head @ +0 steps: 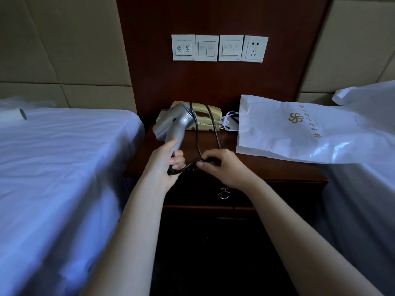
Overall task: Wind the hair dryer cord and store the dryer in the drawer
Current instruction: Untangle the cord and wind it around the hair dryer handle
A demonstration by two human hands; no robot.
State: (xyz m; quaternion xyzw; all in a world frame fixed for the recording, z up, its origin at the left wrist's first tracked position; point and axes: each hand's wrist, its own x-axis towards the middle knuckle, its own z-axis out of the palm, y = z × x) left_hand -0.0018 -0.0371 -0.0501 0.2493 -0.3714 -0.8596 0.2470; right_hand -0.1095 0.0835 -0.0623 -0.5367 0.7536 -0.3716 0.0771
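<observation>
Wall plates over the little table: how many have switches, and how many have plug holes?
Switch plates: 3
Socket plates: 1
Total: 4

Three switch plates (207,48) and one socket (254,49) sit at the upper middle. Below them are one hair dryer (173,124), one telephone (203,117), one paper bag (288,129) and two beds (64,157).

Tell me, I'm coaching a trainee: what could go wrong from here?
The cord loops across the telephone; pulling it in could snag or drag the handset.
The left hand holds the hair dryer, the right hand pinches the cord, the drawer is shut; freeing a hand may let the cord slip.
</observation>
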